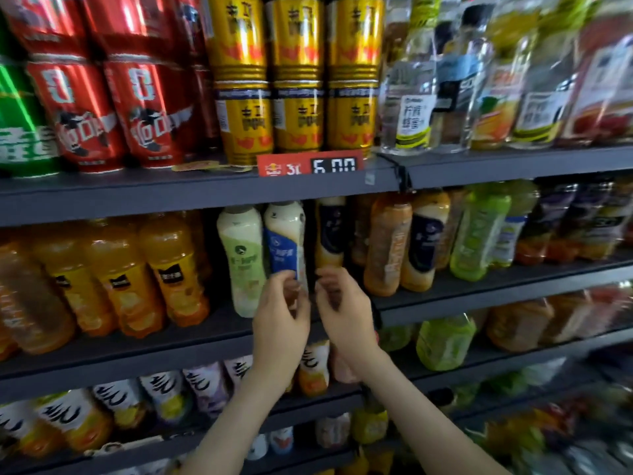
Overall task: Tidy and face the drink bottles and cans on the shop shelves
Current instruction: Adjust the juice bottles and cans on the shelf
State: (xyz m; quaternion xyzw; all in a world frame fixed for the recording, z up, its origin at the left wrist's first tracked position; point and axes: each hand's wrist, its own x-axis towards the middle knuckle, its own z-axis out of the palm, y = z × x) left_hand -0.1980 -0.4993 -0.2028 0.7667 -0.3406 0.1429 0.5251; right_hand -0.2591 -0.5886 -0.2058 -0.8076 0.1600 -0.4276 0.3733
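On the second shelf (137, 351) stands a white bottle with a blue label (284, 241), tilted a little. My left hand (281, 313) grips its lower part. My right hand (342, 310) is just to the right, fingers curled in front of the base of a dark-labelled bottle (330, 231) that stands further back; whether it touches that bottle I cannot tell. A white bottle with a green label (241, 258) stands just left of the blue one. Orange juice bottles (171, 269) fill the shelf's left side.
The top shelf holds red cans (147, 108), gold cans (298, 84) and clear bottles (411, 108), with a red price tag (310, 164) on its edge. Orange, green and dark bottles (479, 231) stand right of my hands. Lower shelves hold more small bottles (205, 385).
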